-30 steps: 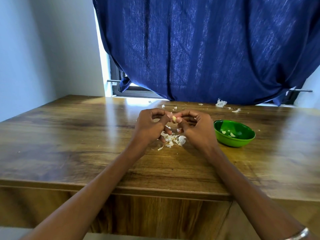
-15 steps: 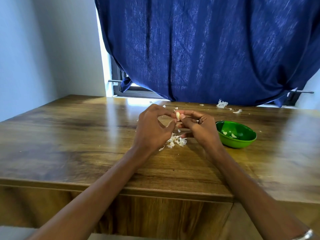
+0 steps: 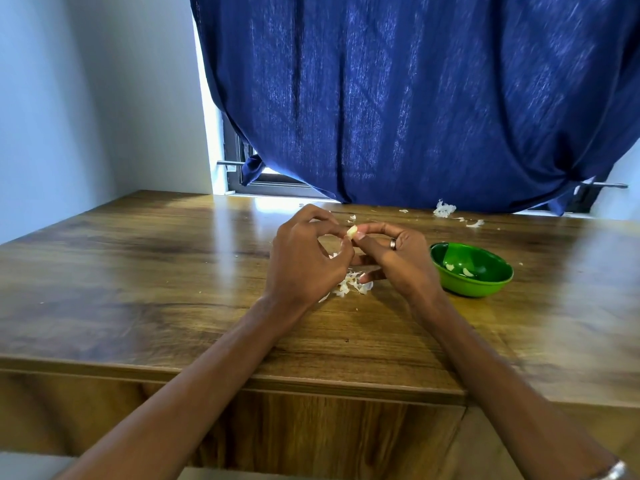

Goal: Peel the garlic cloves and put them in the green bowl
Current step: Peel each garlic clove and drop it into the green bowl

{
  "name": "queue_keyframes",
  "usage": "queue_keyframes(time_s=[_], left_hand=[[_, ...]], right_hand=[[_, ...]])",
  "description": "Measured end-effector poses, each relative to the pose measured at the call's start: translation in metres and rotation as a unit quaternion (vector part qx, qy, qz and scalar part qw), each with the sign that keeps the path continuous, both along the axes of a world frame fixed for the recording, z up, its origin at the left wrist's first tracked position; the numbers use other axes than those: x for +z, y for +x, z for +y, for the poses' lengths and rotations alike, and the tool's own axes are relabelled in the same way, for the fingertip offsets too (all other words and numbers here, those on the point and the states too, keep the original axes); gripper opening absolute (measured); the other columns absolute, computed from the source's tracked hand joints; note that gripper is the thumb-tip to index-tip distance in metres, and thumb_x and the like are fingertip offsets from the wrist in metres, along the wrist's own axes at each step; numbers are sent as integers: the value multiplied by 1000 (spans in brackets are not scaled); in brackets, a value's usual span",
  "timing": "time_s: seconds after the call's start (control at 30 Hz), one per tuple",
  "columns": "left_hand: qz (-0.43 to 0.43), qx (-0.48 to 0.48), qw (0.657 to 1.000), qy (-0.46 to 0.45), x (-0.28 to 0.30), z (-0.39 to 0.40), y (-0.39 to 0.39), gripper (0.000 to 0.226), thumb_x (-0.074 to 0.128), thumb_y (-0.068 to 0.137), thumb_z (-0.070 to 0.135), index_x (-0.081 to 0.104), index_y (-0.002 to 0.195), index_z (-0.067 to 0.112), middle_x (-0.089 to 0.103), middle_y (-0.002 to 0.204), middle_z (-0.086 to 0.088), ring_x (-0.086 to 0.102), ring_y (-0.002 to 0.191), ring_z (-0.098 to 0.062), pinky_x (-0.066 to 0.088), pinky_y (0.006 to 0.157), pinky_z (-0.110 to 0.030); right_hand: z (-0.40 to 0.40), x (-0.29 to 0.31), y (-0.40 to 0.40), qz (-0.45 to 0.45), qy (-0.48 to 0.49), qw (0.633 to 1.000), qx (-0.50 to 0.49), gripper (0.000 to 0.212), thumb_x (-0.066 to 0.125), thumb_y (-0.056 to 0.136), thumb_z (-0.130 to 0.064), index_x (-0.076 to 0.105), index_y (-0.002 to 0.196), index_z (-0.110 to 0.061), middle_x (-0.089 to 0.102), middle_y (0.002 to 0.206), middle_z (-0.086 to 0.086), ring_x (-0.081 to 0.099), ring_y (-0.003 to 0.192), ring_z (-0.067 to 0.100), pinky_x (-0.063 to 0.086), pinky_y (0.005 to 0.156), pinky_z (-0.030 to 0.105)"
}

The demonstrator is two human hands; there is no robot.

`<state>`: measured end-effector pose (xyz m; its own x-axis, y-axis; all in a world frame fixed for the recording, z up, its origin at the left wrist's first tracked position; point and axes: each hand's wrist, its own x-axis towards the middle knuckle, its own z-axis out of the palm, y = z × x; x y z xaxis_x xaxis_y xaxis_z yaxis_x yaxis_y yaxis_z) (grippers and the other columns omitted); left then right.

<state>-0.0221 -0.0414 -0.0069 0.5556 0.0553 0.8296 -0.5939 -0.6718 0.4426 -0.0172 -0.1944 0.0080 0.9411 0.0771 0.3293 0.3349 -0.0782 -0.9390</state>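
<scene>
Both hands, left hand point(image 3: 304, 258) and right hand point(image 3: 398, 258), pinch one garlic clove point(image 3: 352, 232) between fingertips, left of the green bowl point(image 3: 485, 287).

Daylight leaks past blue curtain point(image 3: 415, 98), glare on wooden table point(image 3: 138, 271); wide-angle bending at edges, mostly sharp.

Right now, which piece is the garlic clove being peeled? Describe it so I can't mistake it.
Start at the green bowl on the wooden table, then look left to the two hands. The garlic clove is pinched between their fingertips, raised above the table. Unlike the flat white skins lying beneath, it is plump and pale yellow.
</scene>
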Motion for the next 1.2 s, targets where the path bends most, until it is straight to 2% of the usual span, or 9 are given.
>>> queue_keyframes(time_s=[0.2,0.27,0.47,0.77,0.97,1.1,1.2], left_hand=[[-4,4,1000,-2,-1,2,3,10,78,83,23,83,89,17,70,98,8,58,46,-4,50,55,-23],[-6,-4,1000,0,-1,2,3,9,78,83,23,83,89,17,70,96,8,58,47,-4,50,54,-22],[-7,-13,1000,-5,-2,2,3,11,79,83,25,83,88,17,70,96,8,60,46,-6,55,56,-34],[4,-29,1000,1,-1,2,2,10,85,81,20,83,88,13,68,92,5,62,50,-7,47,55,-13],[7,-43,999,-16,-1,1,1,11,87,76,16,83,85,12,62,78,9,64,53,-13,52,54,-27],[13,-51,998,-31,-2,1,0,10,88,74,12,82,83,12,62,75,11,66,63,-13,52,53,-21],[19,-55,998,-34,-3,2,-1,10,87,74,12,82,83,12,65,76,8,65,63,-13,52,54,-22]], right_hand=[[2,-1,-2,-24,-31,999,-2,15,72,91,-22,71,105,-16,78,83,1,76,72,17,59,53,30],[2,-3,-1,-37,-37,999,-9,9,73,91,-21,71,99,-18,78,80,0,76,71,16,58,51,27],[0,-3,0,-47,-39,998,-24,7,73,90,-15,74,97,-16,78,81,0,75,70,14,56,50,24],[-1,-3,0,-54,-60,996,-35,4,72,90,-12,73,93,-15,77,78,-3,74,68,10,56,49,22],[0,-3,0,-49,-72,996,-35,6,73,89,-11,72,95,-13,76,74,-3,73,66,10,54,49,21],[1,-5,-1,-49,-76,995,-39,6,74,88,-10,73,92,-15,76,73,-2,73,65,10,55,51,23],[1,-5,-2,-44,-84,995,-42,8,73,88,-11,72,90,-19,77,78,-1,73,68,10,55,53,24]])
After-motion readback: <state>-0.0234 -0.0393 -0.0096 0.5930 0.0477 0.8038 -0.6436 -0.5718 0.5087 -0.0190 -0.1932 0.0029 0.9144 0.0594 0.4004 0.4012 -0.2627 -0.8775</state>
